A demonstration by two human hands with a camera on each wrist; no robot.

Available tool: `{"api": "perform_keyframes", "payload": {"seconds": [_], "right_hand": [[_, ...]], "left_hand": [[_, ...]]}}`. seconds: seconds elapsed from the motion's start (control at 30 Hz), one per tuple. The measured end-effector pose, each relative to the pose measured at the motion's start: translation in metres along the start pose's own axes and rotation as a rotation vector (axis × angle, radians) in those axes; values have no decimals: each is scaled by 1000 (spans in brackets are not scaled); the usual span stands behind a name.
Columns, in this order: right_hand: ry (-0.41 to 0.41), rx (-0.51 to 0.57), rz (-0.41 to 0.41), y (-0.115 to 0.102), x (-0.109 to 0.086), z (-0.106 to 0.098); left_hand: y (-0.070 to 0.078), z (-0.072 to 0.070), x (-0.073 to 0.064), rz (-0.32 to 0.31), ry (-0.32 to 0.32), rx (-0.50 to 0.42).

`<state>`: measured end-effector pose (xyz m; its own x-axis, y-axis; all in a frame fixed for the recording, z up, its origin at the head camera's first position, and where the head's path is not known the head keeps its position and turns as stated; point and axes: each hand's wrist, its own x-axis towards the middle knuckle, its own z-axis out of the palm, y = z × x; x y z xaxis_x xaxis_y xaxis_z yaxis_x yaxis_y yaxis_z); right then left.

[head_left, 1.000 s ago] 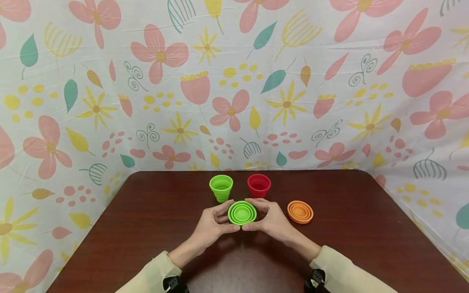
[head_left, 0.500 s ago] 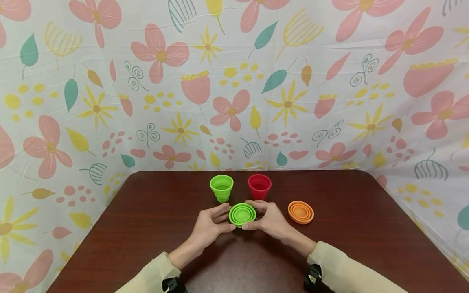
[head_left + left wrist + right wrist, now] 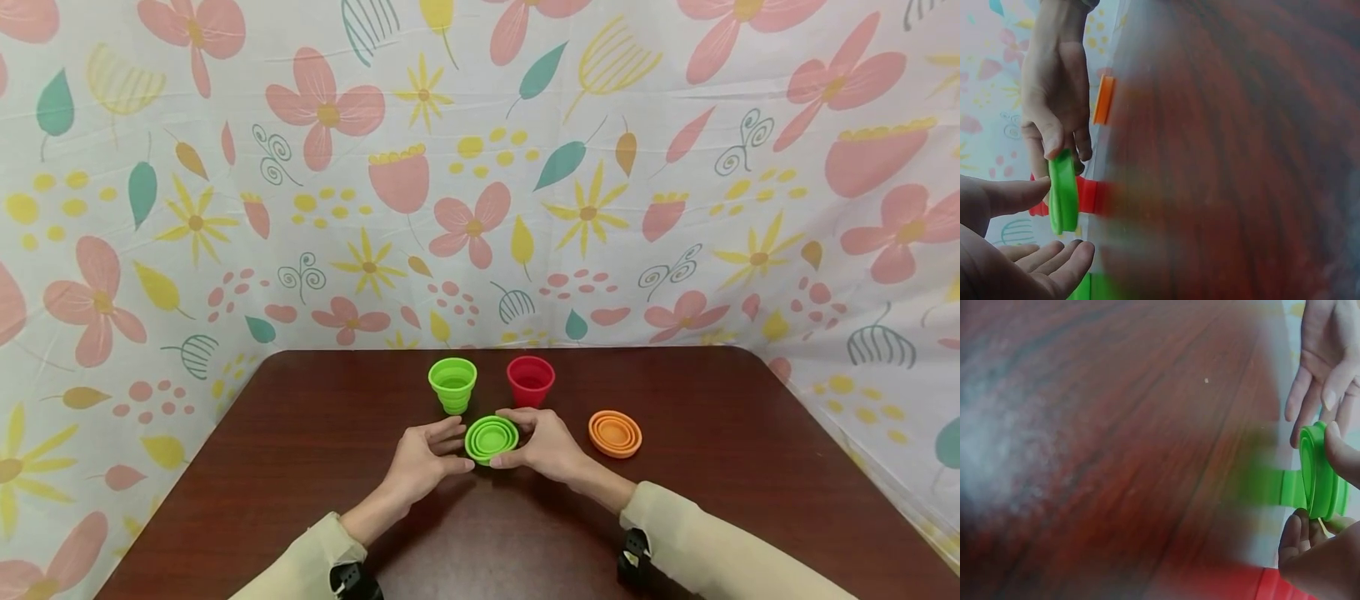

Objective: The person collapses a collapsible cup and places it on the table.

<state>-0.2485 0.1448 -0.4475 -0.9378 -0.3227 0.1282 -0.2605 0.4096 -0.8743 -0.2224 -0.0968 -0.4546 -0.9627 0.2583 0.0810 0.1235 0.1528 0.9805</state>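
Observation:
My right hand (image 3: pixel 553 448) pinches a folded-flat green collapsible cup (image 3: pixel 491 439) by its right side, thumb at the near edge and fingers at the far edge. Its concentric rings face up toward the head camera. On the cup's other side, my left hand (image 3: pixel 418 463) has its fingers spread and relaxed, a small gap from the rim. The right wrist view shows the cup (image 3: pixel 1317 472) edge-on between the right thumb and fingers. In the left wrist view, the left thumb (image 3: pixel 1019 197) comes right up to the cup's edge.
Behind the hands stand an expanded green cup (image 3: pixel 453 385) and a red cup (image 3: pixel 530 382). A folded orange cup (image 3: pixel 615 434) lies to the right on the dark brown table (image 3: pixel 315 433). Flower-patterned cloth (image 3: pixel 480 167) hangs behind and along both sides.
The left hand has drawn back from the green folded cup, its fingers loosening. The right hand keeps holding it, and the cup has come slightly lower and left.

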Motion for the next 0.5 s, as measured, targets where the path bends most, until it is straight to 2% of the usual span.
{"api": "perform_keyframes", "payload": {"seconds": [0.5], "right_hand": [[-33,-80,14,1,6,2]], "left_hand": [[6,-4,1,-17,-3,103]]}}
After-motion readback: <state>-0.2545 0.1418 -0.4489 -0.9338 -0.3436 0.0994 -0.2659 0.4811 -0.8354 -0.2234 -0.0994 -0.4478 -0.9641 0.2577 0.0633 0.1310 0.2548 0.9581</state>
